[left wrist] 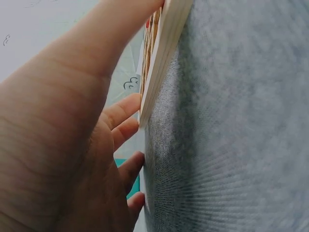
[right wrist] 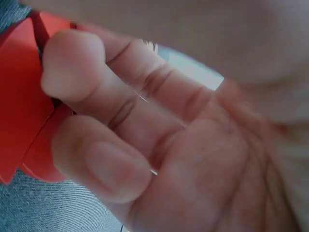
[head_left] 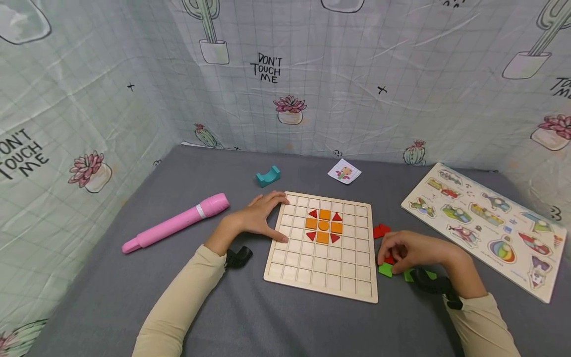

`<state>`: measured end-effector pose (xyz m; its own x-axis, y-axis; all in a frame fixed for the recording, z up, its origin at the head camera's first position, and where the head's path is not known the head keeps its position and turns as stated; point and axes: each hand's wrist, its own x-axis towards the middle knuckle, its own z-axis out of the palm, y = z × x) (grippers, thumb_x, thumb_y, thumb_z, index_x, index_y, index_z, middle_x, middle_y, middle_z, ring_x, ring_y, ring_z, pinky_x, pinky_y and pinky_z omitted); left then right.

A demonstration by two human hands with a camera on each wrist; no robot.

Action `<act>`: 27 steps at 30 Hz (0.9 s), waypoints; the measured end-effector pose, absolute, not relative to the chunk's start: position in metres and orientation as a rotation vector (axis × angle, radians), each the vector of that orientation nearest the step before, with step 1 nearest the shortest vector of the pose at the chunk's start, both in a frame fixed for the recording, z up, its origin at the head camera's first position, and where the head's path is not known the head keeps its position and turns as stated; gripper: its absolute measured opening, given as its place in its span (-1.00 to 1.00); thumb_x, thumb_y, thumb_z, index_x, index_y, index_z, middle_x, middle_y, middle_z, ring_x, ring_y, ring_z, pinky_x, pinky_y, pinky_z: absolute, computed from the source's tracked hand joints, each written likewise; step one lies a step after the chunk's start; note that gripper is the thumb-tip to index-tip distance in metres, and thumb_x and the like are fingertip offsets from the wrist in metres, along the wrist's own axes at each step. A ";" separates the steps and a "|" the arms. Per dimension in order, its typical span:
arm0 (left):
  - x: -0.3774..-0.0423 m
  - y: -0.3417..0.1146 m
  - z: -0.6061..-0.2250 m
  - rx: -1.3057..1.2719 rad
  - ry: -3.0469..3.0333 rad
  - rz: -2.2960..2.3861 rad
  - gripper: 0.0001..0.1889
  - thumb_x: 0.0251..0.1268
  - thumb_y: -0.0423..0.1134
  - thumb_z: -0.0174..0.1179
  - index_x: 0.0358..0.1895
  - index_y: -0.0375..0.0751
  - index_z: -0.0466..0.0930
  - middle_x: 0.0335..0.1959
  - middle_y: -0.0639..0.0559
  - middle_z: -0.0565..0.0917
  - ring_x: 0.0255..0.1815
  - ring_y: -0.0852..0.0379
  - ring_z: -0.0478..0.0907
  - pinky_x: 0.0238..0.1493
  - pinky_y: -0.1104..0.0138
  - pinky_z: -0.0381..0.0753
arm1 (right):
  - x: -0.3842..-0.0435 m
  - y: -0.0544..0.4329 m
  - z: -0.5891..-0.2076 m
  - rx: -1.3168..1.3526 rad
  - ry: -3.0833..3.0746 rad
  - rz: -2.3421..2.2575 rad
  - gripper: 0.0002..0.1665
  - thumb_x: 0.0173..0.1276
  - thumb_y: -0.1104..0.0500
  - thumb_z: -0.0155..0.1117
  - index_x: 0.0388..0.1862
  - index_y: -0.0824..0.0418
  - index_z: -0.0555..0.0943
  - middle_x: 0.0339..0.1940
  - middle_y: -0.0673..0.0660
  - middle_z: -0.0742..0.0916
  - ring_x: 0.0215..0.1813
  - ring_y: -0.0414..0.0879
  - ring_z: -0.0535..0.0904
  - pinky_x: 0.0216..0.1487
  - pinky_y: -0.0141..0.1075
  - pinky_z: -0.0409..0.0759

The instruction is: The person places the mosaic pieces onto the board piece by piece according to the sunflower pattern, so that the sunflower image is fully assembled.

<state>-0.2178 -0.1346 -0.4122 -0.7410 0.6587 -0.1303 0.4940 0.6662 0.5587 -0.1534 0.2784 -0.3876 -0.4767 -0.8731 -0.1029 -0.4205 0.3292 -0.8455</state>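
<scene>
My left hand [head_left: 260,216] rests at the left side of a square wooden grid board [head_left: 299,270], thumb on its surface and fingertips at the far left corner. In the left wrist view the fingers [left wrist: 123,111] reach along the board's edge. Orange squares [head_left: 325,214], an orange circle [head_left: 323,225] and red triangles [head_left: 337,216] form a pattern on the grid. Right of the board, my right hand [head_left: 412,250] hovers low with loosely bent fingers over red and green pieces [head_left: 385,269]. Red pieces [right wrist: 19,96] lie right at its fingertips in the right wrist view, thumb and finger apart.
A pink tube [head_left: 176,223] lies at the left. Beyond the board are a teal curved block [head_left: 268,176] and a small picture card [head_left: 344,171]. A picture puzzle board [head_left: 486,228] lies at the right. Patterned cloth hangs behind the grey table.
</scene>
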 end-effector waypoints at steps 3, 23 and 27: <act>-0.218 -0.134 -0.412 0.915 2.585 0.698 -0.06 -0.05 0.18 0.46 0.40 -0.07 0.22 0.53 -0.09 0.06 0.55 0.00 -0.03 0.52 -0.06 -0.19 | -0.154 0.279 -0.388 -1.104 2.072 -1.039 -0.76 0.22 0.36 0.39 -0.12 0.30 0.66 -0.31 0.21 0.57 -0.47 -0.06 0.46 -0.49 -0.40 0.51; -0.220 -0.133 -0.413 0.959 2.621 0.664 -0.05 -0.07 0.19 0.47 0.39 -0.10 0.24 0.50 -0.11 0.13 0.52 0.00 0.03 0.51 -0.03 -0.09 | -0.153 0.283 -0.389 -0.932 2.278 -0.985 -0.74 0.21 0.25 0.44 -0.14 0.26 0.63 -0.31 0.07 0.53 -0.43 -0.24 0.42 -0.45 -0.38 0.47; -0.219 -0.133 -0.413 0.966 2.623 0.687 -0.06 -0.08 0.19 0.47 0.37 -0.11 0.26 0.48 -0.12 0.15 0.51 -0.04 0.05 0.50 -0.06 -0.05 | -0.154 0.284 -0.390 -0.989 2.290 -1.017 -0.73 0.18 0.30 0.45 -0.14 0.30 0.64 -0.22 0.14 0.56 -0.49 -0.22 0.44 -0.50 -0.38 0.49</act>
<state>-0.2191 -0.1328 -0.4132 -0.7441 0.6633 -0.0800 0.5390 0.6667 0.5147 -0.1541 0.2837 -0.3900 -0.6448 -0.7571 -0.1051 -0.4298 0.4728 -0.7692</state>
